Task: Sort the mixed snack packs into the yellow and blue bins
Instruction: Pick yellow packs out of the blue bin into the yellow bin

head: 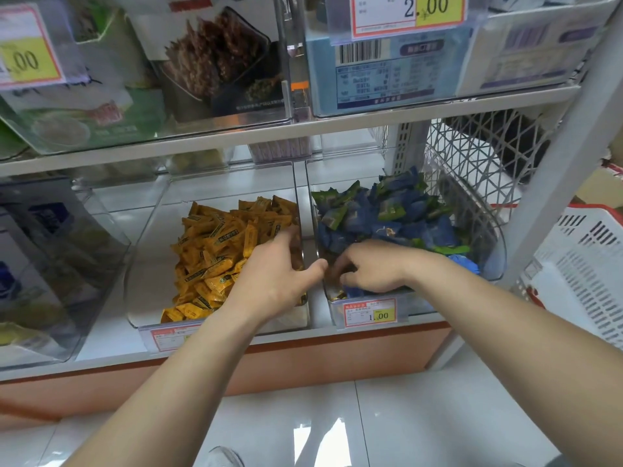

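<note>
On the low shelf stand two clear bins. The left bin [148,264] holds a heap of yellow snack packs [215,251]. The right bin [495,251] holds blue and green snack packs [387,210], with a yellow pack [337,294] in its front left corner. My left hand [279,274] reaches over the right side of the yellow bin with straight fingers on the packs and its thumb spread towards the blue bin. My right hand [371,267] is down in the front of the blue bin, its fingers curled into the packs. What those fingers hold is hidden.
Price tags [369,313] hang on the bins' front edges. A clear bin with boxed goods [43,264] stands at the left. A white wire basket [478,170] and a white plastic crate [586,271] are at the right. An upper shelf [236,133] hangs just above.
</note>
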`<state>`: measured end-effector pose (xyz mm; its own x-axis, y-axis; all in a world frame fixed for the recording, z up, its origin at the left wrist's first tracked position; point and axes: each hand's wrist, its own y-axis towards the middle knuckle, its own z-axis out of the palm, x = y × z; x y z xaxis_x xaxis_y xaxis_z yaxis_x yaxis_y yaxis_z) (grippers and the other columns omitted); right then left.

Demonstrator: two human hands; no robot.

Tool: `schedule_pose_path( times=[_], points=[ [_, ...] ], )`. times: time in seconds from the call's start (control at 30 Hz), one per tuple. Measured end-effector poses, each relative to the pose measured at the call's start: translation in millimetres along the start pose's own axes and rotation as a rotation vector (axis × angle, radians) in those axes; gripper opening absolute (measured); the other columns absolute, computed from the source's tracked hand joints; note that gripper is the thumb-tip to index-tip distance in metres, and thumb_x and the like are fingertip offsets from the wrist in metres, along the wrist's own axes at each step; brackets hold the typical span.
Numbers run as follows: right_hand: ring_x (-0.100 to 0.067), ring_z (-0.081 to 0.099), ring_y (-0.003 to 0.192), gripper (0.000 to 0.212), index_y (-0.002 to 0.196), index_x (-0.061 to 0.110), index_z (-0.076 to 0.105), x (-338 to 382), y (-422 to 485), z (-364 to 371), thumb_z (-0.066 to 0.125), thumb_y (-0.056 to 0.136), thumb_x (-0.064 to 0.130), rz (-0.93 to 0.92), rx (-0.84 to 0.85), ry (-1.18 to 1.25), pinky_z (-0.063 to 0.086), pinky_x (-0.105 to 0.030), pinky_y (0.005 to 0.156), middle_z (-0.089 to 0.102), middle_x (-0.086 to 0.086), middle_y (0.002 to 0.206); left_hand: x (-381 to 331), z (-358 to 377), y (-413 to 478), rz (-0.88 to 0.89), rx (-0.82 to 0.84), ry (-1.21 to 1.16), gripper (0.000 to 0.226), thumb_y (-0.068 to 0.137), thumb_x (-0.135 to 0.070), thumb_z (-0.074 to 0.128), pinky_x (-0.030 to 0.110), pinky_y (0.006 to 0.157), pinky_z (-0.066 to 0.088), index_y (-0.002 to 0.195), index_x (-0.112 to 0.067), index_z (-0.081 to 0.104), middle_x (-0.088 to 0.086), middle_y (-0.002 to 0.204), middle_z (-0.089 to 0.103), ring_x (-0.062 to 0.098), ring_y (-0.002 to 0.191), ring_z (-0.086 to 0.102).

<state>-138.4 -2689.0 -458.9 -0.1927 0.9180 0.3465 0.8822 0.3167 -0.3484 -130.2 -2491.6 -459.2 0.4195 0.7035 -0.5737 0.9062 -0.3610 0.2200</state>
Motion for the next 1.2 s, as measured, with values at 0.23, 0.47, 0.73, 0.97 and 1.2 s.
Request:
schedule_pose_path(
  times=[0.23,0.47,0.73,0.97,1.2],
  points=[
    [-0.026,0.062,0.099,0.046,0.133,0.023,0.054,-4.8,15.0,8.6,0.065,0.089,0.032,0.04,-0.15,-0.154,0.056,-0.04,0.084,0.064,-0.006,0.116,1.4,2.9,2.5,-0.004,-0.031,-0.018,0.056,0.079,-0.051,0.067,0.014,0.063,0.046,0.127,-0.027,0.052,-0.026,0.081,0.048,0.0,0.078,0.058],
    [-0.023,0.055,0.123,0.075,0.149,0.026,0.04,-16.4,15.8,11.5,0.073,0.084,0.043,0.037,-0.137,-0.04,0.05,-0.035,0.097,0.052,0.002,0.146,2.9,3.9,3.1,0.01,-0.041,-0.036,0.059,0.076,-0.054,0.065,0.01,0.063,0.043,0.128,-0.028,0.052,-0.029,0.082,0.046,-0.007,0.078,0.054],
    [-0.018,0.058,0.116,0.07,0.141,0.028,0.051,-22.4,23.9,5.3,0.079,0.078,0.042,0.058,-0.131,0.03,0.051,-0.03,0.091,0.059,0.004,0.135,2.2,3.0,2.4,-0.011,-0.034,-0.024,0.056,0.079,-0.052,0.067,0.009,0.06,0.04,0.127,-0.028,0.051,-0.026,0.082,0.048,-0.006,0.076,0.054],
    [-0.025,0.065,0.087,0.026,0.102,0.028,0.067,-16.2,27.9,0.5,0.069,0.079,0.04,0.151,-0.179,-0.272,0.059,-0.036,0.074,0.071,0.001,0.099,1.9,1.6,2.9,-0.027,-0.022,-0.022,0.061,0.077,-0.054,0.066,0.013,0.062,0.04,0.129,-0.026,0.05,-0.015,0.096,0.053,0.009,0.084,0.06],
    [-0.023,0.058,0.099,0.048,0.131,0.027,0.054,-10.6,32.1,4.1,0.064,0.084,0.026,0.126,-0.045,-0.096,0.051,-0.03,0.073,0.062,-0.002,0.12,0.3,2.2,3.3,-0.037,-0.022,-0.027,0.06,0.078,-0.051,0.068,0.022,0.067,0.047,0.129,-0.026,0.05,-0.015,0.093,0.052,0.008,0.082,0.06]
  ],
)
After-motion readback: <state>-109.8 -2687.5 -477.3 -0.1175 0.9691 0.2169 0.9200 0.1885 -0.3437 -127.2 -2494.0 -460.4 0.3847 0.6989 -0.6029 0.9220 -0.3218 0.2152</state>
